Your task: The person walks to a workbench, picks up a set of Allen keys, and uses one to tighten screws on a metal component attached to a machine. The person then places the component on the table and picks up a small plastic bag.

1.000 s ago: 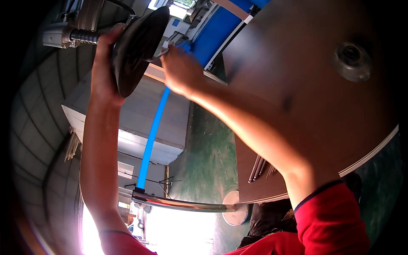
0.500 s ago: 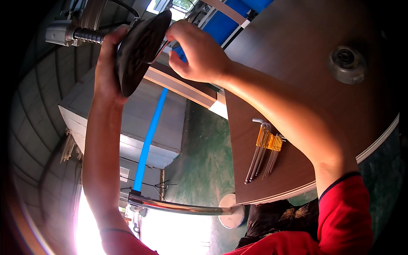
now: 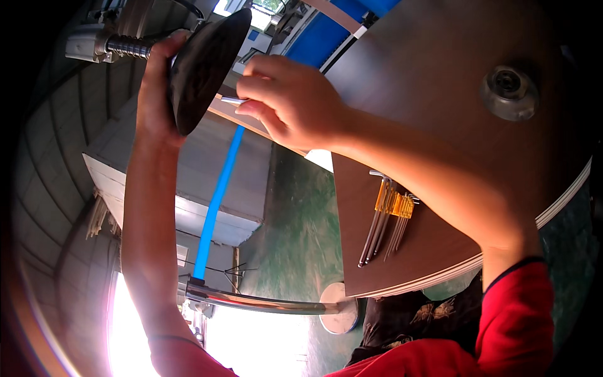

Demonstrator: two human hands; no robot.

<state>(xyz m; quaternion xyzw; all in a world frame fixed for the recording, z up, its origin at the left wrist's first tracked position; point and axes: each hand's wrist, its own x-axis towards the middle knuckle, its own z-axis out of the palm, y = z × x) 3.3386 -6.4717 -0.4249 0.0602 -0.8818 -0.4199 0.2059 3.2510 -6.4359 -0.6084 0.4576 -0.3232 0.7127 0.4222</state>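
My left hand (image 3: 160, 94) is raised at the upper left, closed round the rim and back of a large black round cup (image 3: 210, 75), which looks like a suction cup. Behind it runs a spring-wrapped metal shaft (image 3: 129, 46). My right hand (image 3: 286, 100) is closed on a thin metal hex key (image 3: 232, 99); its short bare end points toward the cup's face, apart from it, and the rest is hidden in my fingers. Below my right forearm, a set of hex keys (image 3: 387, 217) in yellow holders lies on the brown table (image 3: 433, 245).
A round, shiny fitting with a dark centre (image 3: 510, 93) stands on the table at the far right. A bright blue strip (image 3: 218, 201) and a curved metal tube (image 3: 264, 304) lie below my hands. A grey cabinet (image 3: 213, 169) and a round stool (image 3: 339, 309) stand lower down.
My right hand has drawn back from the cup's face, down and to the right, bringing the hex key with it. My left hand stays on the cup.
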